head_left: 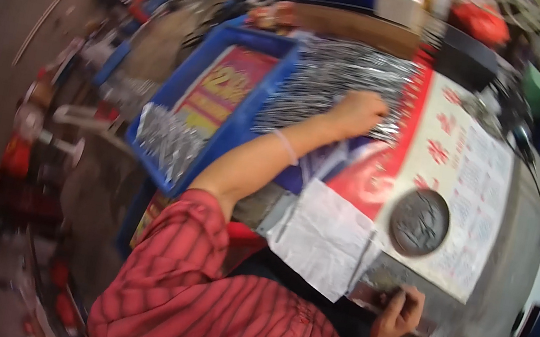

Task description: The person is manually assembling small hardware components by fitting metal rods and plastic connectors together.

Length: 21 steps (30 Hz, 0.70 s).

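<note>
My left hand [359, 112] is curled down on the heap of thin shiny silver metal pins [343, 80] at the worktop's far side, beside the blue plastic tray [234, 126]; can't tell if it's got any. Right hand [397, 314] pinches sthg small at the near edge. Pins look light, stiff, slippery, prob. sharp; best taken as a small bunch, mid-length.

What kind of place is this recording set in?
Probably a small, cluttered workshop for hand assembly: a heap of small shiny metal pieces under the left hand, a blue plastic crate, and a paper-covered worktable.
</note>
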Available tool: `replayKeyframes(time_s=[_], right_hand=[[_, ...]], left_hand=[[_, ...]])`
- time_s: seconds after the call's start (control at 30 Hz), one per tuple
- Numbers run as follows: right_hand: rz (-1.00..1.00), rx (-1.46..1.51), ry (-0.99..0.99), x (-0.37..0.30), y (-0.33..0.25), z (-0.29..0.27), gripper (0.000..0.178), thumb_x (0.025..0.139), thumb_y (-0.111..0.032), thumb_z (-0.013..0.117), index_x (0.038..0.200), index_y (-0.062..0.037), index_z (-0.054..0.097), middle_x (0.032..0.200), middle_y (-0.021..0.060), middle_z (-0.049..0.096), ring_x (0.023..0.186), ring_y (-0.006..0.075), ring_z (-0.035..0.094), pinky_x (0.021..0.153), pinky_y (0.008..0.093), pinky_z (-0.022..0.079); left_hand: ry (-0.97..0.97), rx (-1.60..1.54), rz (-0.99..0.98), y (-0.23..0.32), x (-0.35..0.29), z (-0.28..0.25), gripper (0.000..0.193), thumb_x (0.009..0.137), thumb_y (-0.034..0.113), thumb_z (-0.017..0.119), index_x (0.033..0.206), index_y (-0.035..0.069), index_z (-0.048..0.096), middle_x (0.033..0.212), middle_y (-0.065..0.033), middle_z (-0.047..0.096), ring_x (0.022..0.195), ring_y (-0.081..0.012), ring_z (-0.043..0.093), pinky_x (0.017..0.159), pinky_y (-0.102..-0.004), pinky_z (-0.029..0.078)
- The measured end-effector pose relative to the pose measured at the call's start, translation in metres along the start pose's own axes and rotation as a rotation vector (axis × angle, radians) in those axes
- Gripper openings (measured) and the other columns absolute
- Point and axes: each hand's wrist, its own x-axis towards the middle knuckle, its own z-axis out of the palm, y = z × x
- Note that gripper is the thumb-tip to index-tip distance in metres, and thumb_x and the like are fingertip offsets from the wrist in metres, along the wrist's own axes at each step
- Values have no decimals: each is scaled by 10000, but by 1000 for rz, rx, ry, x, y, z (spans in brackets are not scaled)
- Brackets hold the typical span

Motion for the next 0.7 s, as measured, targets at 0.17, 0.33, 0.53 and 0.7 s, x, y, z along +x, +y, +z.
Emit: replayKeyframes(time_s=[0.17, 0.33, 0.53, 0.7], right_hand=[[80, -25, 164, -11, 12, -7, 51, 952, -42, 474, 963, -12, 513, 811, 36, 507, 636, 92, 473, 558, 192, 412], [26, -113, 169, -4, 10, 3, 120, 972, -128, 474, 908, -32, 503, 695, 9, 468, 573, 78, 430, 519, 212, 363], [16, -229, 160, 1, 5, 9, 146, 974, -153, 484, 928, -17, 512, 716, 9, 475, 598, 81, 424, 533, 212, 347], [-24, -296, 133, 5, 14, 6, 147, 979, -139, 473, 939, -7, 520, 729, 6, 473, 598, 72, 422, 533, 208, 351]], left_hand=[[134, -12, 70, 45, -29, -52, 135, 754, 126, 627, 859, 42, 628, 818, -117, 584, 855, -310, 596, 713, -417, 489], [214, 84, -197, 61, -146, -174, 143, 774, 104, 642, 905, 49, 649, 858, -135, 601, 810, -317, 610, 715, -402, 494], [407, 157, -819, 23, -282, -248, 197, 793, 98, 641, 960, -4, 627, 912, -145, 639, 815, -265, 648, 719, -332, 514], [323, 226, -973, 4, -307, -240, 239, 767, 145, 678, 949, 7, 610, 908, -144, 636, 787, -253, 644, 704, -343, 513]])
